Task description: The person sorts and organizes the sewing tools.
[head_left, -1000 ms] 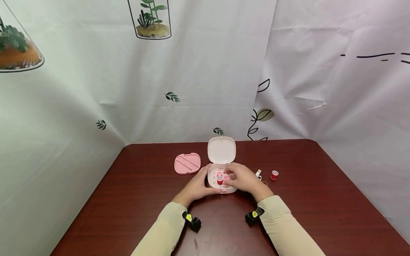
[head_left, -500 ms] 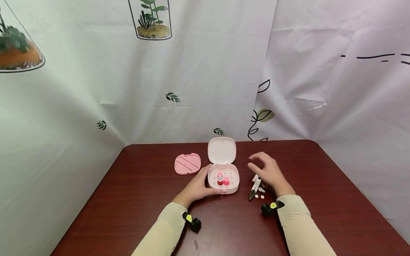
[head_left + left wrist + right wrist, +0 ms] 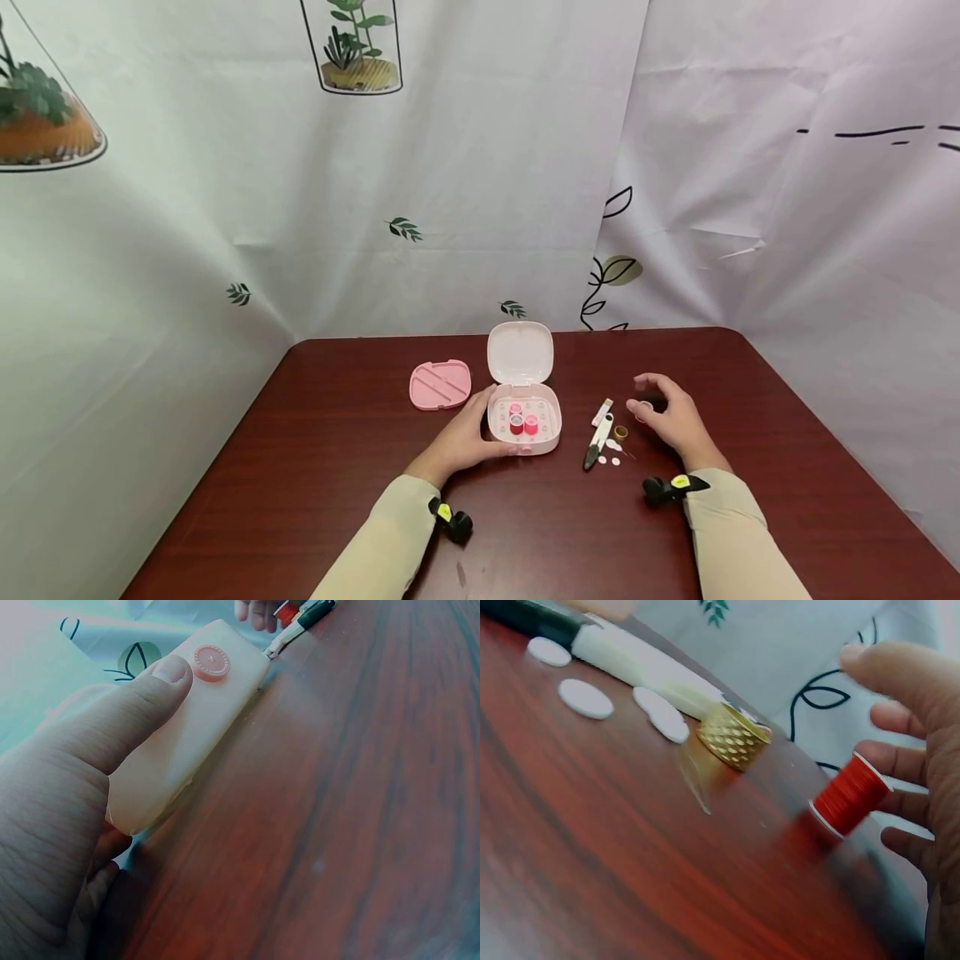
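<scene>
My left hand (image 3: 459,440) grips the left side of a pale pink sewing box (image 3: 546,443), its thumb along the front beside the round clasp (image 3: 212,661). The box's lid (image 3: 521,352) stands raised. Inside sit a red spool (image 3: 516,425) and pink spools (image 3: 531,426) on a pegged floor. To the right, my right hand (image 3: 677,423) hovers over another spool of red thread (image 3: 851,795), thumb and fingers spread around it. In the right wrist view the spool stands upright on the table, fingers just behind it; the head view mostly hides it.
Between box and right hand lie thread snips (image 3: 598,442), a brass thimble ring (image 3: 731,740), white buttons (image 3: 586,699) and a small white item (image 3: 602,412). A pink divided tray (image 3: 440,385) lies left of the box on the dark red table (image 3: 337,467).
My right hand has left the box's interior and moved right to the red spool, leaving a pink spool behind in the box. The left hand has kept its hold on the box.
</scene>
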{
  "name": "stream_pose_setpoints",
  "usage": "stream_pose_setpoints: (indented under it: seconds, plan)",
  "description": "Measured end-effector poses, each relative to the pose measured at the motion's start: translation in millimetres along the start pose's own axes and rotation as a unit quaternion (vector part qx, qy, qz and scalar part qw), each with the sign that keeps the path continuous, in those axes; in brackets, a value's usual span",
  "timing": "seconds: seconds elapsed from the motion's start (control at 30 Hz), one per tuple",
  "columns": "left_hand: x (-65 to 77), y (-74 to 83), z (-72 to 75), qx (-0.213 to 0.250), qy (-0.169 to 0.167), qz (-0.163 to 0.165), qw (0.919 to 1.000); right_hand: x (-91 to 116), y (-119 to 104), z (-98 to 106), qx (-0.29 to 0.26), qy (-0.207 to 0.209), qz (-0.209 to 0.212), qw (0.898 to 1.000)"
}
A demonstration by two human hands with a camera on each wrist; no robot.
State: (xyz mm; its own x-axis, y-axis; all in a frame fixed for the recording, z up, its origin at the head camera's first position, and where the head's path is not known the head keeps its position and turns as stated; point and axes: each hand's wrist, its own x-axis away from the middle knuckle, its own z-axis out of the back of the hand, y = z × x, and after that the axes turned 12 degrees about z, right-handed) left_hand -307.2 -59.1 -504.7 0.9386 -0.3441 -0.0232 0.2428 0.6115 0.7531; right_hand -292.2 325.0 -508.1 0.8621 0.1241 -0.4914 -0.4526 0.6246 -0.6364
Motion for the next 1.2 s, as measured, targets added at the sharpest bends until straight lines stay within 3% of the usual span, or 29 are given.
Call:
stream_pose_setpoints:
  seconds: [0.23,0.63,0.87,1.2]
  plan:
    - [-0.6,-1.4,-1.1,-0.008,-0.001,0.003,1.0,7.8,7.8,5.3,0.011,-0.008,-0.003,1.0]
    - [-1.2,-1.1,-0.7,-0.008,0.002,0.006,1.0,4.4,6.4,8.2,0.05,-0.035,-0.01,0.998]
    - [-2.3,-0.5,-0.6,-0.006,0.0,0.006,1.0,2.8,8.1,8.5,0.055,-0.028,-0.01,0.998]
    - [-1.4,0.2,-0.8,-0.005,-0.002,0.012,0.9999,-9.0,-16.6,11.1,0.05,-0.002,-0.012,0.999]
